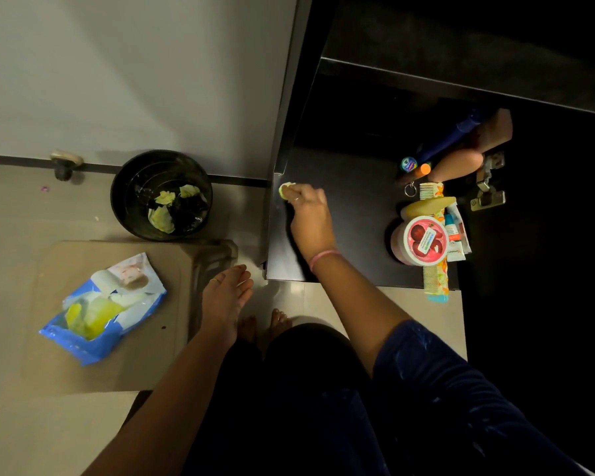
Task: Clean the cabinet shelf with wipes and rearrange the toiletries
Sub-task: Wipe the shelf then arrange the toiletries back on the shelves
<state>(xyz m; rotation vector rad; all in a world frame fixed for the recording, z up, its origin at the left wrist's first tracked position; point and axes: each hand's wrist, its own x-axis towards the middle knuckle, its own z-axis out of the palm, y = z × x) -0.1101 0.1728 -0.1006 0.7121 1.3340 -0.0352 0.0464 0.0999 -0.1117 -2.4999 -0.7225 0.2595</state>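
Right hand [306, 201] has its fingers curled round a bunched yellow-green wipe [285, 189], pressing it onto the dark cabinet shelf [354, 214] at the shelf's far left corner, tight against the side panel. Left hand [225, 297] is relaxed and flat, fingers straight, holding nothing, resting at the edge of the tan stool [110, 317] near the shelf's front left corner. Step in hand looks like wiping the cleared left half. To do it well: keep the wipe flat under the fingertips, not balled; drag from that corner back toward the front edge in overlapping passes so dirt gets pulled out and not packed into the seam; flip or swap the wipe once it loads up. The wipes pack [103, 310] lies open on the stool, well to the left of the left hand, so a fresh one is an easy reach. The black bin [161, 195], used wipes already in it, stands left of the right hand, beyond the stool. The toiletries sit bunched well to the right of the right hand: pink-lidded jar [423, 239], yellow bottle [426, 205], comb [435, 280], small tubes [455, 231], more behind in the dark that can't be identified. That right side likely remains unwiped; they'll need shifting left once the cleaned patch dries.
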